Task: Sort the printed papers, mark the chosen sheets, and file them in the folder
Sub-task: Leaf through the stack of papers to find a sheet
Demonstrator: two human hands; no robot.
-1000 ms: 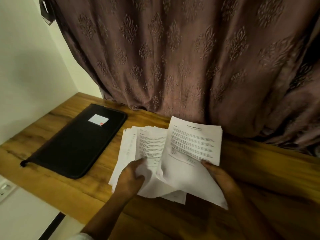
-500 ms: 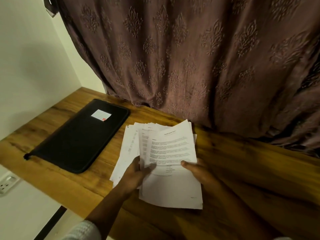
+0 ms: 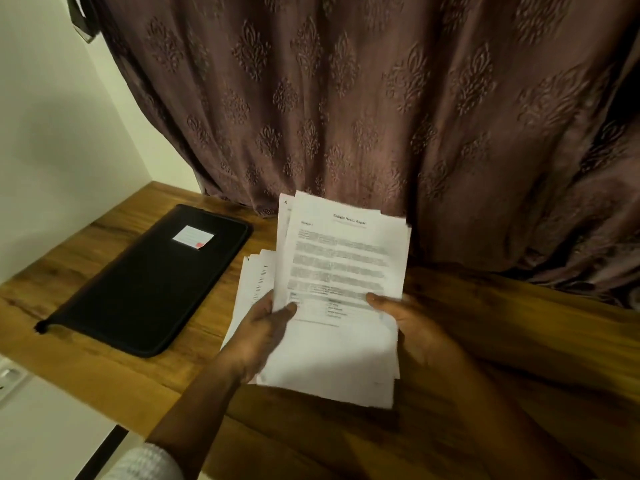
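**Q:** Where is the stack of printed papers [image 3: 343, 271]?

**A:** The stack is held above the wooden table [image 3: 519, 341], in front of the brown patterned curtain [image 3: 381, 98]. It is tilted up toward the camera. The top sheet carries a heading and blocks of text, too blurred to read.

**Q:** How do the hands grip it?

**A:** The left hand [image 3: 263, 334] grips the lower left edge, thumb on the front and fingers behind. The right hand [image 3: 415, 327] grips the lower right edge the same way, thumb pressed on the printed face. Both hands are closed on the stack.

**Q:** Are there other sheets?

**A:** More sheets [image 3: 254, 282] fan out left of and behind the held stack. Whether they lie on the table or hang from the left hand cannot be told.

**Q:** Where is the folder?

**A:** The black zip folder [image 3: 149, 282] lies flat on the table left of the papers, apart from them. A white label [image 3: 193, 236] with a red mark sits near its far end.

**Q:** What else is visible?

**A:** A white sleeve [image 3: 145, 462] covers the left forearm.
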